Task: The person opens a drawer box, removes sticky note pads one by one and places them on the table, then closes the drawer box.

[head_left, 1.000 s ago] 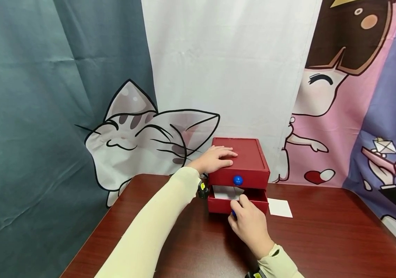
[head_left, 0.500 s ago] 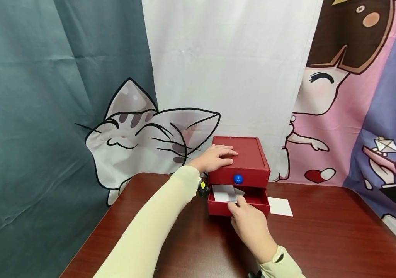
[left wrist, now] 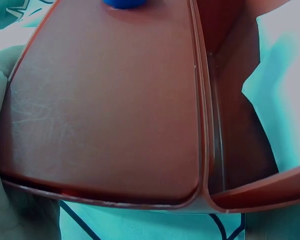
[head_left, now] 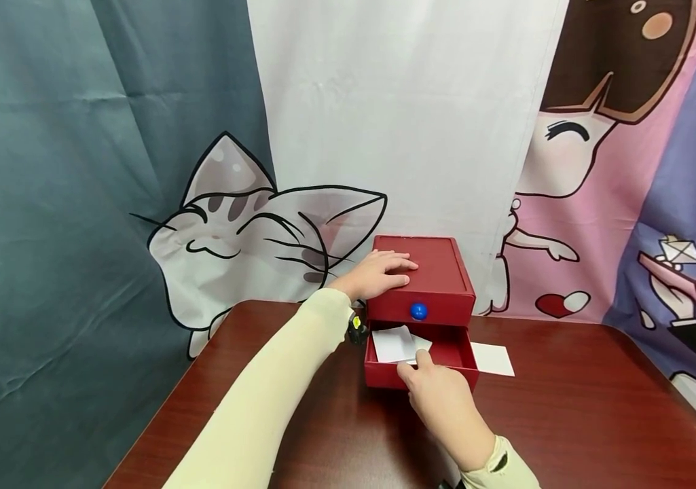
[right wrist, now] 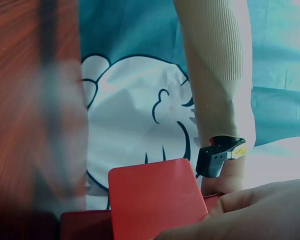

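A small red two-drawer box (head_left: pixel 430 268) stands at the back of the table. My left hand (head_left: pixel 378 275) rests flat on its top, fingers straight. The upper drawer (left wrist: pixel 105 110) sits in the box, a blue knob (head_left: pixel 418 311) at its middle. The lower drawer (head_left: pixel 384 375) is pulled out, with white papers (head_left: pixel 393 345) lying in its left half. My right hand (head_left: pixel 445 401) grips this drawer at the middle of its front, fingertips right at the rim; the hand hides whatever lies behind it there. In the right wrist view the drawer front (right wrist: pixel 157 200) shows beside the fingers.
A white sheet of paper (head_left: pixel 492 358) lies on the table to the right of the box. The dark red-brown table (head_left: pixel 335 435) extends in front. Cartoon-printed curtains (head_left: pixel 421 122) hang close behind. My left sleeve (head_left: pixel 268 387) reaches across the table's left part.
My right hand has drawn the lower drawer further out, toward me, and more of the papers inside shows. The left hand stays on the box top.
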{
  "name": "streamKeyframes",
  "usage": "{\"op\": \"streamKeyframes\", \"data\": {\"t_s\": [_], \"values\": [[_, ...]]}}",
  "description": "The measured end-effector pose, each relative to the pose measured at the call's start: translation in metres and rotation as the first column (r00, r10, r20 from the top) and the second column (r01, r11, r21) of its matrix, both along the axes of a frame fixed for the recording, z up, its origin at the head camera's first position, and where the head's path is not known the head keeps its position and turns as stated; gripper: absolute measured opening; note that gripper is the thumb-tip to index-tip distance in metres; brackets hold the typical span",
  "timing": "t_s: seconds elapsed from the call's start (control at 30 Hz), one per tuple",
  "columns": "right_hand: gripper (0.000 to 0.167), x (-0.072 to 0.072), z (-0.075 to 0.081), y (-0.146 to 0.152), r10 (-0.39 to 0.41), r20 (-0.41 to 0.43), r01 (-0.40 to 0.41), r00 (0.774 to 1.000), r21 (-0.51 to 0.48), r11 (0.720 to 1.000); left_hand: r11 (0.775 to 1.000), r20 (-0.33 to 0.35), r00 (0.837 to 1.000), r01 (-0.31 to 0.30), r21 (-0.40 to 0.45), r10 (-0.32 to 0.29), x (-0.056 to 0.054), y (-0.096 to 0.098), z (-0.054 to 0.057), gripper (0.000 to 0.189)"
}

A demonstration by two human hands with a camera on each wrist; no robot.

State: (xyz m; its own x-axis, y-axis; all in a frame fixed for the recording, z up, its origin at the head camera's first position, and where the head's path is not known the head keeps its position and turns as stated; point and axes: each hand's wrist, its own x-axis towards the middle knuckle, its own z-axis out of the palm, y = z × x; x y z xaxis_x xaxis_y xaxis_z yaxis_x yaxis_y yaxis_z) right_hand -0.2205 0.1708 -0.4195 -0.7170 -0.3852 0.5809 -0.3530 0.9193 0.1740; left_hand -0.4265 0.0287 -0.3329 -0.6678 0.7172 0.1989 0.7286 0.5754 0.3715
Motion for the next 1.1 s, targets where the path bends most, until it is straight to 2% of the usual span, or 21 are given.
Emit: {"op": "streamKeyframes", "data": {"t_s": [0.1,0.23,0.37,0.47,0.77,0.87,1.0,1.1], "values": [[0.026,0.002,0.002,-0.001,0.0,0.008,0.0,1.0,0.005,1.0,1.0,0.001,1.0,-0.005,-0.001,0.005,-0.001,0.0,0.0,0.044],[0.03,0.006,0.007,0.0,-0.014,0.093,0.014,0.996,0.003,1.0,1.0,0.001,1.0,-0.004,-0.002,0.004,-0.001,0.002,0.0,0.044],[0.038,0.011,0.016,0.002,-0.028,0.219,0.033,0.975,-0.021,0.999,1.0,-0.01,1.0,0.001,-0.005,-0.001,-0.002,0.003,0.0,0.043],[0.038,0.015,0.024,0.004,-0.017,0.283,0.033,0.959,-0.05,0.998,1.0,-0.016,1.0,0.004,-0.01,-0.004,-0.004,0.002,0.0,0.043],[0.029,0.021,0.039,0.014,0.032,0.355,0.012,0.934,-0.12,0.993,1.0,-0.004,1.0,-0.014,-0.011,0.014,-0.004,-0.002,-0.002,0.044],[0.028,0.023,0.044,0.018,0.042,0.314,-0.006,0.949,-0.116,0.993,1.0,-0.005,1.0,-0.008,-0.005,0.008,-0.003,-0.001,-0.003,0.043],[0.026,0.02,0.047,0.024,0.152,0.143,-0.135,0.978,-0.12,0.984,1.0,-0.002,1.0,0.005,0.0,-0.005,-0.003,0.0,-0.003,0.043],[0.024,0.008,0.048,0.03,0.25,0.023,-0.246,0.968,-0.11,0.963,1.0,-0.004,1.0,-0.007,0.001,0.007,-0.004,0.0,-0.001,0.043]]}}
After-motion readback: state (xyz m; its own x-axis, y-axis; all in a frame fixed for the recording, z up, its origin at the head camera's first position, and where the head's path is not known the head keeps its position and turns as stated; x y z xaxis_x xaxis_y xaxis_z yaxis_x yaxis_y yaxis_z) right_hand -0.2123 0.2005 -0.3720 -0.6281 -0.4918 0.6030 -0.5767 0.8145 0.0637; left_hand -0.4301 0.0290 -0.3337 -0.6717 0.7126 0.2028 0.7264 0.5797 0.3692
